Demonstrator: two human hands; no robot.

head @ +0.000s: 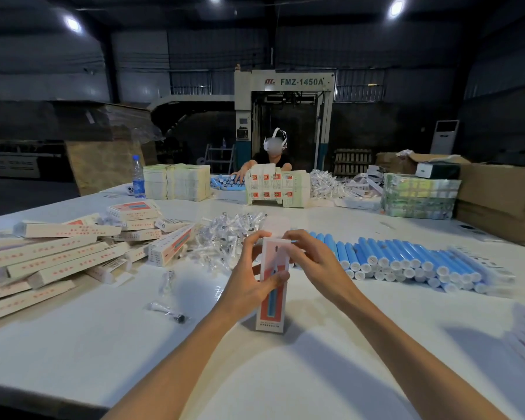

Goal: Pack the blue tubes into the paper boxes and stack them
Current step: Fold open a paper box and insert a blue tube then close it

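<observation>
Paper box [272, 313]: upright on white table [103, 344], near centre, between both hands. Left hand [249, 280] grips its side; right hand [315, 262] pinches its top end. White, red panel, blue tube picture. Blue tubes [406, 259]: rowed right.

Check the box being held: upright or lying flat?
Upright. The paper box stands on its short end on the table; the left hand grips its side, the right hand pinches at its top end.
</observation>
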